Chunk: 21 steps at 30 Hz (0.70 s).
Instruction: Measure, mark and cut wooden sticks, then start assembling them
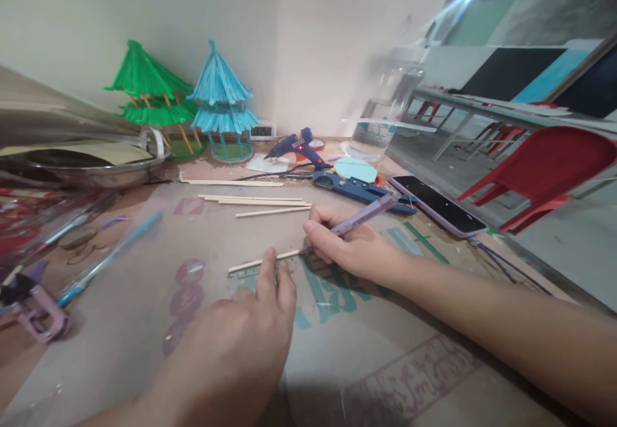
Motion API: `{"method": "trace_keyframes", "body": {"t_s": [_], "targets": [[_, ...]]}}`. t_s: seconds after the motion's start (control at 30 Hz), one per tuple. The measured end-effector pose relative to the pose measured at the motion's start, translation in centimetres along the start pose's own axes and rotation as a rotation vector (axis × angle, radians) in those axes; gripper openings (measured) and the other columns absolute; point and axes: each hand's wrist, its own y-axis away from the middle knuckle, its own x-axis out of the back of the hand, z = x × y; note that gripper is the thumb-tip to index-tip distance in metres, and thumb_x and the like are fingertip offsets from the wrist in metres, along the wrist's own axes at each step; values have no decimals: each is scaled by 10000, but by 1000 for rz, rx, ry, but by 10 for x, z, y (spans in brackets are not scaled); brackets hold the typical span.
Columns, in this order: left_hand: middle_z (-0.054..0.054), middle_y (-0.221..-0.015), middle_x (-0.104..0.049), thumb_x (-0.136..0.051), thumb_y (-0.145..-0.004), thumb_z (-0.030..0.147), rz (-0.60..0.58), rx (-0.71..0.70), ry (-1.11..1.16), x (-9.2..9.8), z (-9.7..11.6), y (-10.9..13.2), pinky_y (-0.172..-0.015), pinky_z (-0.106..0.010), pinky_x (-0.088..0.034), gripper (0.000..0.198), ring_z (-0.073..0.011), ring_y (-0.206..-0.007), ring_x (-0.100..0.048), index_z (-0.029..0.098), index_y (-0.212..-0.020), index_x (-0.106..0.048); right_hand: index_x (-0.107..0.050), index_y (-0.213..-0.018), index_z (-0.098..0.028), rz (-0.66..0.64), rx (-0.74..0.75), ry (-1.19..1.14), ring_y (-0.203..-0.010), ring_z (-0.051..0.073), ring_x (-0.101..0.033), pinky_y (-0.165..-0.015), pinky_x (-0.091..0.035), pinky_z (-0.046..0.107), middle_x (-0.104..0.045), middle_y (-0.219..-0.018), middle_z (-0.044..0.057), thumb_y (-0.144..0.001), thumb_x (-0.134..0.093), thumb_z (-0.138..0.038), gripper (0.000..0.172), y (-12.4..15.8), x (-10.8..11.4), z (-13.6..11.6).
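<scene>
A thin pale wooden stick [255,263] lies along a clear ruler [240,273] on the plastic-covered tabletop. My left hand [248,321] holds the stick down against the ruler with its front fingers; the thumb is hidden. At the stick's right end, my right hand [354,247] is closed around a purple pen [365,215], tip down at the stick. The tip itself is hard to make out. Just beyond my hands lie several more sticks [260,201], one of them [272,211] reaching my right hand's knuckles.
Green [147,86] and blue [222,92] model pavilions stand by the wall. A glue gun [301,146], blue cutters [357,189] and a phone [438,205] lie at the back right. At left are a metal bowl [110,173], a blue pen [113,256] and a purple clip [45,314].
</scene>
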Motion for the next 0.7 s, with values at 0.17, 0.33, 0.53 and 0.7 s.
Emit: {"method": "trace_keyframes", "body": {"t_s": [0.17, 0.33, 0.53, 0.7], "targets": [[-242, -1234, -632, -395, -667, -89, -18, -16, -31, 0, -2, 0, -354, -256, -449, 615, -179, -421, -625, 78, -1194, -663, -399, -641, -231, -4, 14, 3, -472, 96, -426, -480, -357, 223, -454, -519, -63, -906, -430, -296, 275, -1, 0, 0], [-266, -1262, -572, -436, -655, -67, -123, -19, -24, 1, -1, -2, -325, -261, -453, 648, -219, -421, -649, 93, -1252, -631, -407, -648, -227, -11, 29, -1, -506, 103, -463, -500, -367, 228, -471, -546, -53, -906, -430, -284, 266, -2, -1, 1], [-283, -1338, -467, -435, -693, -41, -346, -24, 44, 1, -1, -6, -349, -286, -496, 680, -234, -450, -666, 109, -1346, -550, -399, -659, -226, -3, 103, 37, -529, 101, -424, -510, -341, 233, -432, -582, -54, -901, -411, -285, 249, -3, -1, 3], [-298, -1365, -436, -425, -700, -51, -353, -22, 79, -3, 0, -4, -369, -282, -506, 715, -233, -487, -678, 103, -1395, -488, -377, -675, -231, -18, 155, 69, -546, 109, -391, -508, -316, 245, -389, -596, -54, -901, -397, -294, 235, -2, -1, 5]]}}
